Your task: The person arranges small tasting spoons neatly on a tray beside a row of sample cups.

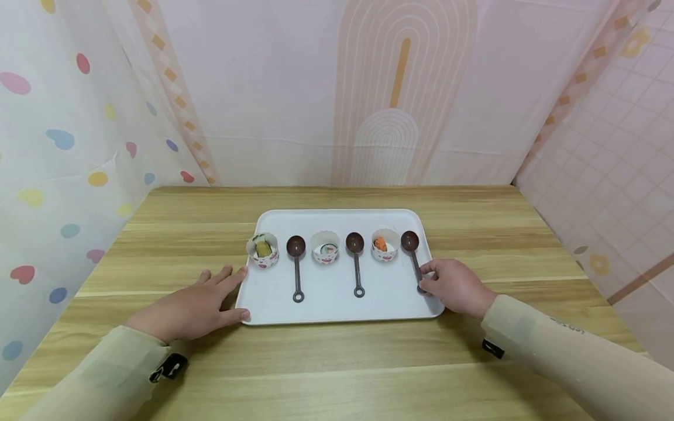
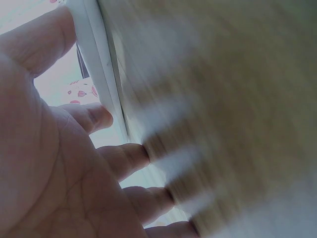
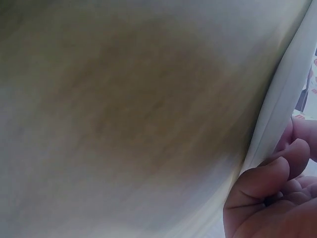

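A white tray (image 1: 326,310) lies on the wooden table with three brown measuring scoops and three paper baking cups on it. At its left edge my left hand (image 1: 195,307) is spread, thumb and fingertips touching the rim. My right hand (image 1: 455,286) pinches the handle end of the rightmost scoop (image 1: 410,241), whose bowl points away from me. The middle scoop (image 1: 355,243) and left scoop (image 1: 296,246) lie untouched. Green-and-yellow pieces sit in the left cup (image 1: 265,260), a pale round piece in the middle cup (image 1: 322,256), an orange piece in the right cup (image 1: 388,255).
The wooden table (image 1: 337,374) reaches past the tray on all sides. Patterned curtains (image 1: 263,117) hang behind it and at both sides. In the left wrist view the tray's rim (image 2: 99,54) runs beside the fingers; the table there is blurred.
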`<state>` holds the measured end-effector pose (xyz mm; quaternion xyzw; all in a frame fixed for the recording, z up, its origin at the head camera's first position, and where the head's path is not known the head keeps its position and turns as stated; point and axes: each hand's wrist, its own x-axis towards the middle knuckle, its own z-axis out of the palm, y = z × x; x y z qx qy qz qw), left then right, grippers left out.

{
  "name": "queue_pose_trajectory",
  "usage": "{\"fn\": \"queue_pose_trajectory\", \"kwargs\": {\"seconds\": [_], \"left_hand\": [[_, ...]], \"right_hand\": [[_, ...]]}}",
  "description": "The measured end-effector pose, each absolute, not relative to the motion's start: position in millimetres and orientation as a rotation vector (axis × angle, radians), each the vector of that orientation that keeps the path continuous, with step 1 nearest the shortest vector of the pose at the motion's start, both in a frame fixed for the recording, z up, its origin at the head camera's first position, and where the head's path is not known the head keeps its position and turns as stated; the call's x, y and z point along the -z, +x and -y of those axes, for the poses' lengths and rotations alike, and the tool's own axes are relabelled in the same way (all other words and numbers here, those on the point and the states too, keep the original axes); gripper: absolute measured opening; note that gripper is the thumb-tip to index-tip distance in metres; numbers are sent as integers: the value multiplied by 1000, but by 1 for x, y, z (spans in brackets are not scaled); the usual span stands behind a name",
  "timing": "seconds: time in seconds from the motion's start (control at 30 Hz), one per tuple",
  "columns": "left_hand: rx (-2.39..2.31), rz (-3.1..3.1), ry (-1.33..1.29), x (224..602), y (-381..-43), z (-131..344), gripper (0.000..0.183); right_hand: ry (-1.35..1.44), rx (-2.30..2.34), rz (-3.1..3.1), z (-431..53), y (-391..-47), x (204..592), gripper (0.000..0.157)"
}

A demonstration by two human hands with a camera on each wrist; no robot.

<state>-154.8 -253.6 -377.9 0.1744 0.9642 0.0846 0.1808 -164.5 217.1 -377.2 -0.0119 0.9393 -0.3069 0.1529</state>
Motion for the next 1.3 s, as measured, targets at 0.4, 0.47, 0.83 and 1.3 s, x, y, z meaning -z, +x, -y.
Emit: {"fn": "queue_pose_trajectory", "kwargs": {"seconds": [0.4,0.47,0.83,1.3], "left_hand": [[-233,-2717,485,376,-155,253,104],[-234,-2717,485,376,-155,253,104],[-233,-2722,488,376,-155,253,103],[-231,-2722,479,376,-155,253,103]], "right_hand": [[-34,866,-2686,-217,-167,381,30],[-20,861,-2681,-217,-167,382,30],[-35,814,-2701,-216,-167,380,32],[-41,792,-2719,-214,-164,376,32]]}}
